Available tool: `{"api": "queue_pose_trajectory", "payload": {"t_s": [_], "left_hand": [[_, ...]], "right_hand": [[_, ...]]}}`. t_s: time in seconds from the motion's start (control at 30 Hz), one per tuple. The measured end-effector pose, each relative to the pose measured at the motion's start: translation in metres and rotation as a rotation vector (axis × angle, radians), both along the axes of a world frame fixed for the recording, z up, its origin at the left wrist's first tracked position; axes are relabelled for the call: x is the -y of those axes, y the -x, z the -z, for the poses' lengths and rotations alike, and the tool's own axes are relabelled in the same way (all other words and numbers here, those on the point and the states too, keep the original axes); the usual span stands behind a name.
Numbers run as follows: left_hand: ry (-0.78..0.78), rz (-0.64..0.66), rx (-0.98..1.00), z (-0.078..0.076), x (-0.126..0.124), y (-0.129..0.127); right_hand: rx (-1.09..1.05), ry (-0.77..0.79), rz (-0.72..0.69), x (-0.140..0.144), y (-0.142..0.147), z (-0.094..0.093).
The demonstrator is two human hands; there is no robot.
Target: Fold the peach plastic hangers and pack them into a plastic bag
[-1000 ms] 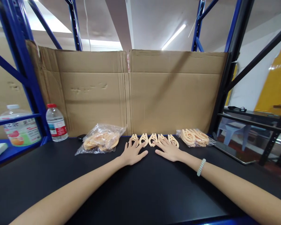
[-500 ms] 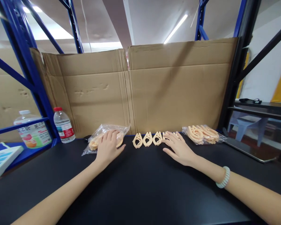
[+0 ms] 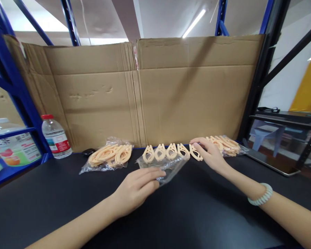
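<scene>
My left hand (image 3: 140, 188) is closed on the edge of a clear plastic bag (image 3: 172, 168), holding it above the black table in front of a row of beige folding hangers. The bag partly covers the lower ends of hangers such as the middle one (image 3: 171, 151). At the row's right end, a tilted folding hanger (image 3: 196, 153) lies under the fingertips of my right hand (image 3: 208, 152), which are bent together at its upper end. Left of the row sits a clear bag of folded beige hangers (image 3: 107, 155). Another bagged bundle of hangers (image 3: 229, 145) lies behind my right hand, partly hidden.
Cardboard sheets (image 3: 98, 93) stand along the back edge of the black table (image 3: 171, 218). A red-capped water bottle (image 3: 56, 138) and a small black object (image 3: 88, 152) are at the left. A dark flat tablet-like panel (image 3: 273, 160) lies at the right. Blue rack posts flank the table.
My left hand has left the bagged hangers and moved right and nearer, now gripping a clear bag. My right hand has shifted right, uncovering hangers in the row. The view has turned slightly.
</scene>
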State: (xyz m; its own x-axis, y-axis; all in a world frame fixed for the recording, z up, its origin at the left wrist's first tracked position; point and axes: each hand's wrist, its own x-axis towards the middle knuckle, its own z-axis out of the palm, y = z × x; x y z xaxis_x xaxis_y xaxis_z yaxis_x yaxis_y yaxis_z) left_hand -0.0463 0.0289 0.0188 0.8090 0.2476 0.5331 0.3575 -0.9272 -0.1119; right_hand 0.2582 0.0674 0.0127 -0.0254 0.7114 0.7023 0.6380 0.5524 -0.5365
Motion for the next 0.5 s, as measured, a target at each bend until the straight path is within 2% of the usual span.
{"api": "queue_pose_trajectory", "payload": {"t_s": [0.07, 0.17, 0.23, 0.3, 0.37, 0.4, 0.5], "left_hand": [[0.114, 0.060, -0.078, 0.002, 0.009, -0.006], [0.232, 0.188, -0.157, 0.006, 0.016, -0.010], [0.318, 0.281, -0.080, 0.007, 0.018, -0.010], [0.450, 0.298, 0.116, 0.008, 0.017, -0.009], [0.620, 0.225, 0.340, 0.008, 0.012, -0.008], [0.697, 0.148, 0.438, 0.008, 0.008, -0.008], [0.818, -0.217, 0.574, 0.014, -0.010, -0.007]], "right_hand": [[-0.070, 0.193, -0.007, -0.003, 0.000, 0.004], [-0.042, 0.433, -0.036, -0.003, 0.005, 0.013], [0.008, 0.455, -0.030, 0.000, 0.010, 0.016], [0.031, 0.448, -0.015, 0.002, 0.014, 0.018], [0.034, 0.467, 0.004, 0.003, 0.016, 0.020], [0.031, 0.486, 0.015, 0.002, 0.016, 0.020], [0.009, 0.549, 0.038, -0.002, 0.016, 0.023]]}}
